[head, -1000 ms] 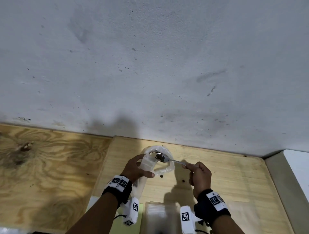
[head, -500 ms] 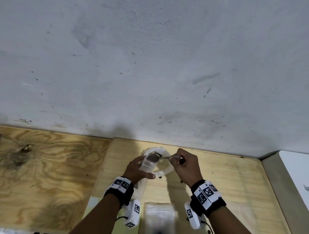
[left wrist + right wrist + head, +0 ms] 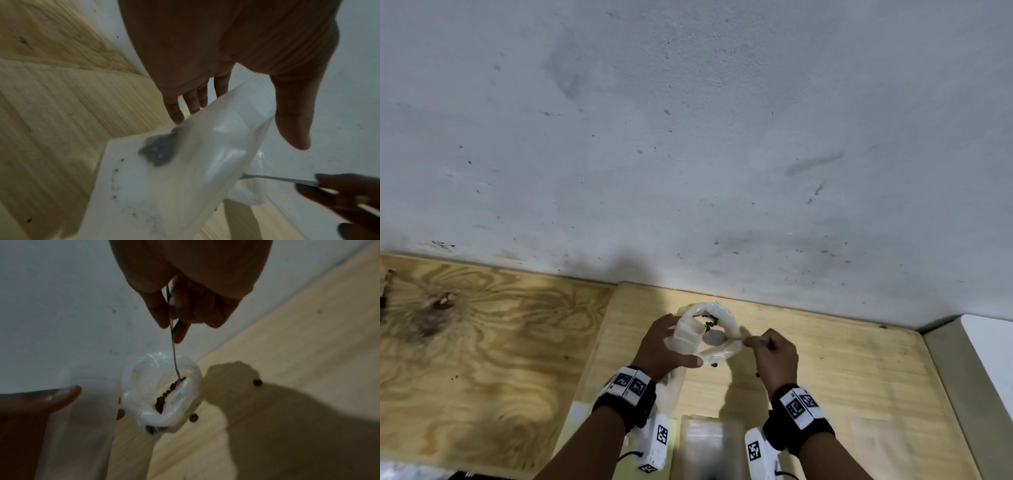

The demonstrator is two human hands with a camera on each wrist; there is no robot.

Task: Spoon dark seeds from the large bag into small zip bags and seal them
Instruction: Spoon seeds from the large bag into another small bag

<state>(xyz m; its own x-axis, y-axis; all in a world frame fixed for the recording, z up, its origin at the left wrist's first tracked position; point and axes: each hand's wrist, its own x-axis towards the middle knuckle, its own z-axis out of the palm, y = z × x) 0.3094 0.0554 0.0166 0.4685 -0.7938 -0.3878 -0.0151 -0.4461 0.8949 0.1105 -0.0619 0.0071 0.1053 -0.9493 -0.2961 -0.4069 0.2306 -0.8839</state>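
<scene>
Right hand (image 3: pixel 777 356) pinches spoon (image 3: pixel 717 338), handle running right from large bag (image 3: pixel 722 329); left hand (image 3: pixel 664 346) grips small zip bag (image 3: pixel 686 337) at the large bag's left rim.

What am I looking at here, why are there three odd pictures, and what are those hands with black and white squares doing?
There is no machine here, just a person working with bare hands. The patterned squares are marker tags on wristbands that carry small cameras. One picture comes from a camera on the head, looking down; the other two look along each wrist toward the fingers.

The left hand holds a small clear zip bag with a few dark seeds already inside. The right hand pinches a metal spoon, its bowl in the mouth of the large rolled-down bag of dark seeds.

All this rests on a wooden table by a grey wall. A few stray seeds lie loose on it.
</scene>
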